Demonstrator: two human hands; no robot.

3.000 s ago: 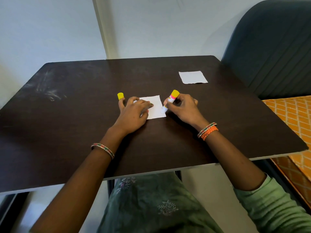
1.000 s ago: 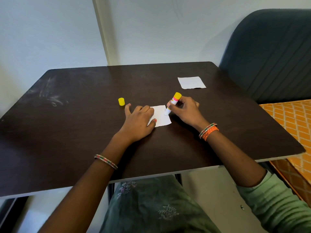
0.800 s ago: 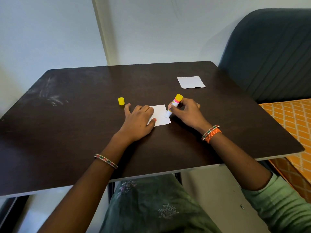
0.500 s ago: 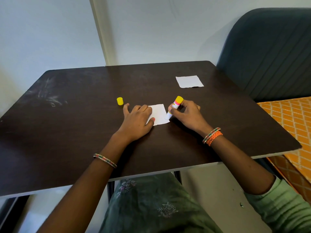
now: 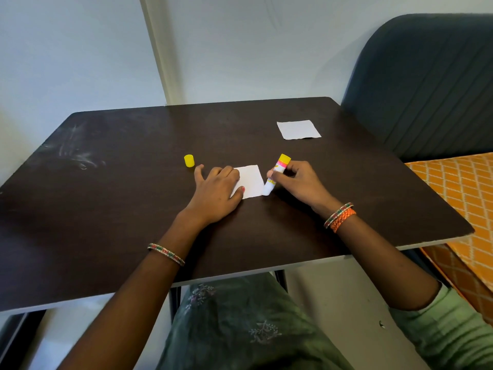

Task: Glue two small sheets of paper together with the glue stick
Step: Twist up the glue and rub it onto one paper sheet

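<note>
A person seated at a dark bench [image 5: 133, 209] spreads glue on a small sheet of paper [image 5: 250, 180] — the gluing step of the job, by the look of it, with the joining not yet done. The left hand [image 5: 216, 193] lies flat on the sheet's left side, fingers straight, pressing it to the bench. The right hand [image 5: 298, 180] has its fingers curled round the glue stick [image 5: 274, 174], which leans with its white tip down at the sheet's near right corner and its yellow end up.

Next, in all likelihood: finish coating the sheet, put the stick down, then fetch the second sheet [image 5: 298, 129] — lying well apart, near the bench's far right corner — and lay it square on the glued one, pressing it flat. The reach is long, and the edges will need lining up before the glue grabs.

The count: two sheets of paper, one under the hands and one untouched; one glue stick; one yellow cap [image 5: 189, 160], standing just beyond the left hand's thumb. Two hands, both busy. A bangle [image 5: 165, 253] rings the left wrist; two bands, one of them orange, ring the right wrist.
</note>
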